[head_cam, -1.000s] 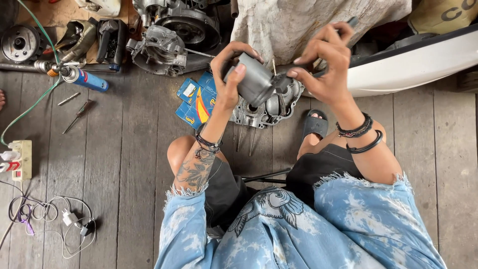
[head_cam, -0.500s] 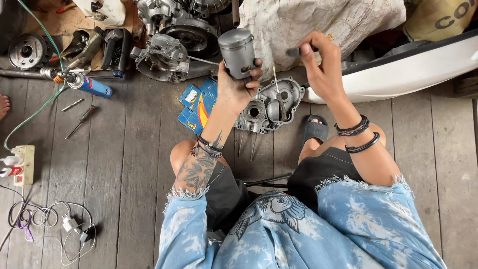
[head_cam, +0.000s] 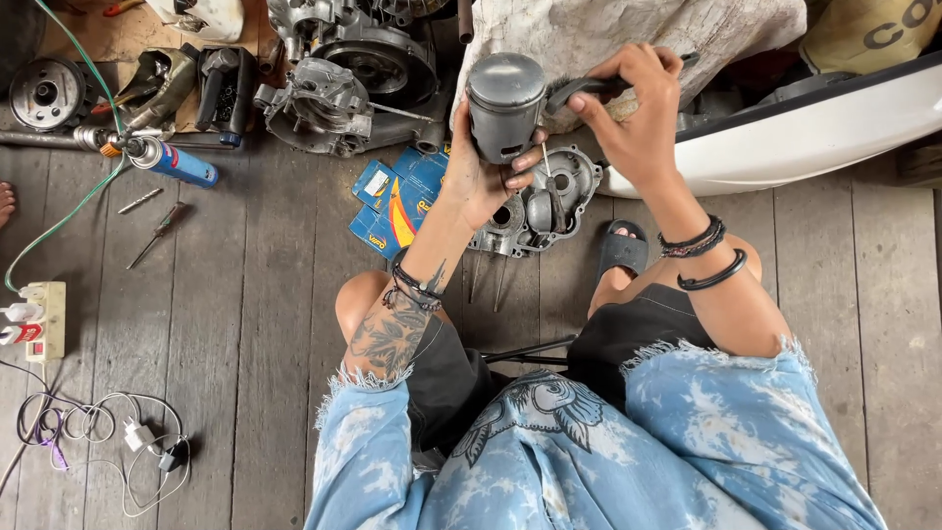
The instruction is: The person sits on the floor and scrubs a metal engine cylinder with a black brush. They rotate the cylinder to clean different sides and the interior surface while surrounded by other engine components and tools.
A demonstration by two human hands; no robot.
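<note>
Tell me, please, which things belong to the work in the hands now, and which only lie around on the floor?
In hand:
- grey piston, held by left hand
- dark brush, held by right hand

Lying about:
- engine case
- blue boxes
- spray can
- screwdriver
- power strip

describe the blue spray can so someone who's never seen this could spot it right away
Start at the engine parts piled along the top of the wooden floor, then look left. The spray can lies on its side beside a green hose, the only blue cylinder there, unlike the flat blue boxes nearer the knees.
</note>
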